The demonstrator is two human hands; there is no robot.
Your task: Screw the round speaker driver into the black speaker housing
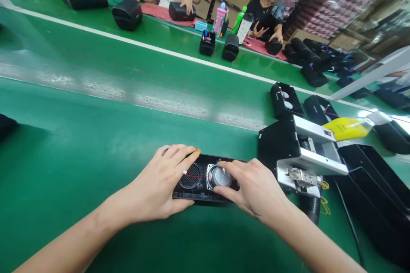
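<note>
A black speaker housing (205,196) lies on the green bench with its inside facing up. My left hand (160,181) grips its left end, fingers over the far edge and thumb at the near edge. Inside, a round grille opening (190,179) shows on the left. A round silver speaker driver (221,176) sits over the right half, pinched between the thumb and fingers of my right hand (253,183). From the driver a thin red wire (197,175) runs left to a small white connector (185,172) near my left fingers. The housing's right end is partly hidden by my right hand.
A black and silver machine (297,153) stands close on the right, with a yellow bottle (347,128) behind it. Open housings with drivers (287,98) lie beyond. Across the bench, two people handle speakers near a pink bottle (219,19). A black bin (378,192) is at far right.
</note>
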